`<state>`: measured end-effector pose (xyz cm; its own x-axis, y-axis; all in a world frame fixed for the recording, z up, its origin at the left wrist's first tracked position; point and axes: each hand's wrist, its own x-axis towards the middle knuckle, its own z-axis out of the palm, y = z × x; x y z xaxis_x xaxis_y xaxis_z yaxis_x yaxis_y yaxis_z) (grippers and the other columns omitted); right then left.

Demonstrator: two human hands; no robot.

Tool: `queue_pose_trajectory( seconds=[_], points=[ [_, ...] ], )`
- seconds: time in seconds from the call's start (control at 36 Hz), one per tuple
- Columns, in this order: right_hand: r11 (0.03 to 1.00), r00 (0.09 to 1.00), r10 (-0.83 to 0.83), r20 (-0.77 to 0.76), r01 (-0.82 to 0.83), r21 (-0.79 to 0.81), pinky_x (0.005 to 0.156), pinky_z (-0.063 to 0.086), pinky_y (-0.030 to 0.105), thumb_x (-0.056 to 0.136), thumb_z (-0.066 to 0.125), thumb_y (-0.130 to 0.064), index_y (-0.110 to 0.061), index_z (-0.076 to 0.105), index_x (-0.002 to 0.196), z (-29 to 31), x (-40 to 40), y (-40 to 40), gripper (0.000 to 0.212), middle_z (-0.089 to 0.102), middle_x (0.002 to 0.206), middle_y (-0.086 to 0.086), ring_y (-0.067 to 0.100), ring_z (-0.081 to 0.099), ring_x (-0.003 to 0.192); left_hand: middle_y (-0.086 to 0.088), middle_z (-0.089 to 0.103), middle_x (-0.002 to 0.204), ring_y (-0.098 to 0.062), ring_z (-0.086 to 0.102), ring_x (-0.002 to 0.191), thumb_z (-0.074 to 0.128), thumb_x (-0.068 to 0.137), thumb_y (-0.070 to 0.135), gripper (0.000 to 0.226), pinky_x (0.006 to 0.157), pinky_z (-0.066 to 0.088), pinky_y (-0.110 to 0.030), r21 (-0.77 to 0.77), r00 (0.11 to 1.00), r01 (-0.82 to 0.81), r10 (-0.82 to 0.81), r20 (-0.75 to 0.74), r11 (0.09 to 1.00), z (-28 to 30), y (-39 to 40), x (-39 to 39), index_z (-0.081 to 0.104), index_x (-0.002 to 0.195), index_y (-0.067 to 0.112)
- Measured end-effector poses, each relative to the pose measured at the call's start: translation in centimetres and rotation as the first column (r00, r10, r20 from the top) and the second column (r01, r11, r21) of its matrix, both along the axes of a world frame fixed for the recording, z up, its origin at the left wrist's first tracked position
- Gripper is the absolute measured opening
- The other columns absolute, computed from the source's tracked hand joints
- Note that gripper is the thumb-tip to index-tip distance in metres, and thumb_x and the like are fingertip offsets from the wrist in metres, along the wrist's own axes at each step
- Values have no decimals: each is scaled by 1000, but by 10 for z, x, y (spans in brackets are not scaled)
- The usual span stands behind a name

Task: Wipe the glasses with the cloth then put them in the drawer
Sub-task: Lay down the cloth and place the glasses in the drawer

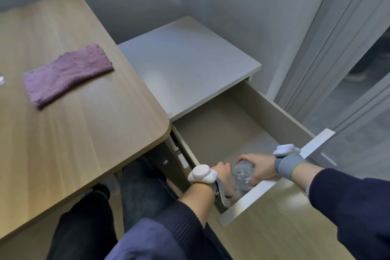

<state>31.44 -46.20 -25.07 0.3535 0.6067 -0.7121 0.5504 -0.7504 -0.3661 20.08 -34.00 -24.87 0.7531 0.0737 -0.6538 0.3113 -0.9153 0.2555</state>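
The top drawer (272, 110) of a white cabinet is pulled far out. Both my hands reach into its near corner. My right hand (258, 168) grips a clear ribbed glass (243, 173) by its side, low inside the drawer. My left hand (223, 175) is just left of that glass, fingers curled down into the drawer; what it holds is hidden behind the drawer front. A folded purple cloth (66, 74) lies on the wooden table (84, 133) to the left, away from both hands.
The cabinet top (185, 67) is bare, between the table and a pale wall. The drawer's white front panel (263, 192) stands close to my arms. A sliding glass door frame (329, 53) runs along the right. My legs are under the table edge.
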Motion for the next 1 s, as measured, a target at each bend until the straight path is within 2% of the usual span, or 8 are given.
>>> queue_pose_trajectory(
  seconds=[0.14,0.31,0.42,0.56,0.75,0.83,0.92,1.0],
  points=[
    [1000,1000,8,12,-8,-25,84,44,23,79,66,-15,-26,44,132,2,-1,0,59,52,125,-1,17,53,107,-5,55,101,-25,54,89,64,79,21,48,82,46,-31,-56,999,19,-21,-40,998,5,-1,-1,54,124,8],
    [999,998,36,54,-34,-35,90,42,24,83,58,-13,-25,43,136,4,-5,1,56,53,133,2,21,52,116,-15,52,136,-31,50,125,53,93,13,46,92,39,-32,-61,999,-35,32,-40,998,10,-3,-3,45,138,6],
    [997,996,43,75,-39,-63,91,42,24,84,56,-11,-26,38,140,3,-8,1,60,51,136,4,22,52,119,-15,45,142,-30,45,130,53,94,16,50,101,37,-34,-63,995,-85,88,48,994,14,1,-8,41,142,9],
    [997,997,-7,80,12,-70,86,33,14,86,51,-9,-28,24,149,8,-10,1,71,40,147,1,19,43,130,-13,44,142,-29,43,131,49,94,13,47,102,37,-34,-73,988,-126,132,77,989,30,9,-8,43,141,14],
    [992,974,-117,194,105,71,92,34,16,89,49,-6,-21,39,142,25,2,1,56,45,143,2,15,47,126,-6,53,132,-26,52,121,46,92,12,40,95,44,-34,-73,980,-129,138,141,989,72,15,-3,52,130,18],
    [991,958,-121,261,99,93,95,36,20,90,49,-10,-21,42,139,43,7,3,51,48,141,2,15,49,125,-5,59,121,-26,59,109,46,88,11,36,84,48,-33,-58,977,-136,144,159,989,95,17,0,56,122,18],
    [991,940,-109,323,78,107,97,38,23,91,49,-14,-22,43,139,60,11,7,49,46,142,1,16,48,125,-5,60,120,-26,61,105,49,87,12,37,86,49,-33,-46,978,-136,141,155,990,115,17,0,57,123,16],
    [986,918,-115,378,58,159,98,42,25,90,50,-15,-22,48,135,83,15,13,46,49,140,0,15,52,122,-4,60,111,-24,59,93,52,90,15,31,77,46,-30,7,973,-140,136,186,990,137,17,0,60,120,14]
  ],
)
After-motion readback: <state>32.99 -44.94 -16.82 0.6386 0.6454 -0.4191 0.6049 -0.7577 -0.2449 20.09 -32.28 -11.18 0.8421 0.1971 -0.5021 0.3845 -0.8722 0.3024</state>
